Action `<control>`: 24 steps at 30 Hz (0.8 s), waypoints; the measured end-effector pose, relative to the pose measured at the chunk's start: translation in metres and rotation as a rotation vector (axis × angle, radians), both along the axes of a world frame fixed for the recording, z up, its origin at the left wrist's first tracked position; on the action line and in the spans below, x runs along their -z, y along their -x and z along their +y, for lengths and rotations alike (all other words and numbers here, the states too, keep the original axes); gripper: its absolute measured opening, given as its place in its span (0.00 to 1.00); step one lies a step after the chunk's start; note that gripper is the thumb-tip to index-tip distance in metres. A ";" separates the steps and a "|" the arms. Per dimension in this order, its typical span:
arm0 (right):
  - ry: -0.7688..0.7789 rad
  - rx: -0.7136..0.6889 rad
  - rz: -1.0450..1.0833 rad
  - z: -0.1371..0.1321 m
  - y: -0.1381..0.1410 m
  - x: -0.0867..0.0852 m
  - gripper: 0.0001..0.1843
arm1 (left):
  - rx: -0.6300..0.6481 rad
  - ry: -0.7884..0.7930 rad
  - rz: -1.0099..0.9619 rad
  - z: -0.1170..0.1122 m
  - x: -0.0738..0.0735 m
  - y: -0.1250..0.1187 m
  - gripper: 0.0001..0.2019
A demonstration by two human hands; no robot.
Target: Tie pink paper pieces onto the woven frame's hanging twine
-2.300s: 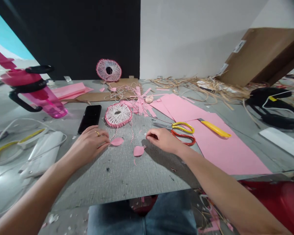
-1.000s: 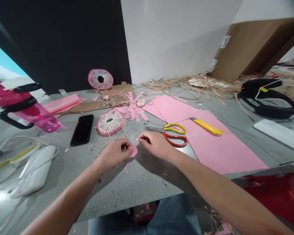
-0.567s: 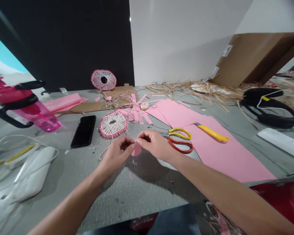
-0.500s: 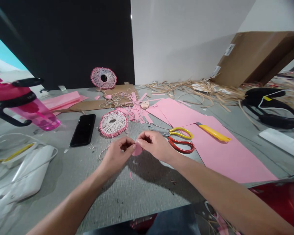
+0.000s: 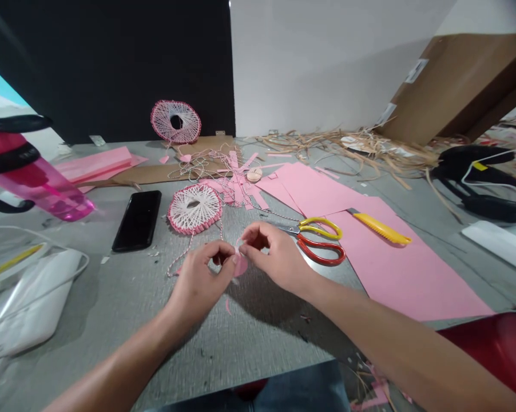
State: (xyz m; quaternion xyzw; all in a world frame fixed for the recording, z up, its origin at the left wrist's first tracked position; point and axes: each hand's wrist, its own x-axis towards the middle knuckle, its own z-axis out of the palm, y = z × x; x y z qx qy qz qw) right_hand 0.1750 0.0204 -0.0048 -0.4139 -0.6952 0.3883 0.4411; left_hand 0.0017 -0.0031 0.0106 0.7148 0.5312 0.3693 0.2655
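The person's left hand (image 5: 201,276) and right hand (image 5: 272,257) meet over the middle of the grey table (image 5: 241,343), and a small rounded pink paper piece (image 5: 241,266) sits between them. The left thumb and forefinger close on its left edge. The right thumb and forefinger pinch its upper right edge, with the other right fingers curled loosely above. The piece is held just clear of the tabletop, hanging below the two pinches with most of its face showing between the fingertips.

A thin pink sliver (image 5: 227,306) lies on the table under the hands. Just beyond the left hand lies a round woven disc (image 5: 194,201) with a pink rim, and red-and-white twine (image 5: 185,254) trails from it towards the left wrist. A black phone (image 5: 137,212) lies left of the disc. Scissors (image 5: 322,243) with one yellow and one red handle lie just beside the right hand, at the edge of a large pink sheet (image 5: 404,274), with a yellow utility knife (image 5: 380,228) on the sheet farther right. A second woven disc (image 5: 175,121) leans against the dark back wall.
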 end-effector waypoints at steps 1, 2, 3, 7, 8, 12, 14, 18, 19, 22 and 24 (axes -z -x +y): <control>-0.119 0.026 -0.038 -0.001 -0.001 0.001 0.02 | -0.004 -0.008 0.002 0.000 0.000 0.000 0.08; -0.248 0.038 -0.073 -0.002 -0.002 0.002 0.01 | -0.010 -0.017 0.007 -0.001 -0.001 0.000 0.07; -0.367 0.038 -0.103 -0.003 -0.002 0.003 0.02 | -0.016 -0.026 0.016 -0.001 -0.002 0.000 0.07; -0.593 0.039 -0.229 -0.006 -0.005 0.002 0.06 | -0.037 -0.059 0.057 -0.001 -0.003 0.000 0.06; -0.609 0.057 -0.263 -0.007 -0.006 0.002 0.06 | -0.041 -0.065 0.066 -0.001 -0.003 0.000 0.06; -0.660 0.130 -0.328 -0.011 -0.007 -0.002 0.08 | -0.064 -0.095 0.097 -0.001 0.000 0.002 0.07; -0.681 0.112 -0.338 -0.012 -0.006 -0.002 0.09 | -0.057 -0.114 0.114 -0.001 0.002 0.002 0.07; -0.654 0.034 -0.347 -0.011 -0.004 0.000 0.09 | -0.017 -0.165 0.158 -0.002 0.005 0.003 0.07; -0.638 0.013 -0.354 -0.011 -0.004 0.000 0.10 | -0.012 -0.176 0.170 -0.003 0.005 0.003 0.07; -0.604 -0.027 -0.379 -0.010 -0.004 0.001 0.12 | 0.007 -0.208 0.211 -0.004 0.005 0.003 0.07; -0.599 -0.039 -0.390 -0.010 -0.005 0.002 0.12 | 0.023 -0.240 0.250 -0.005 0.005 0.003 0.07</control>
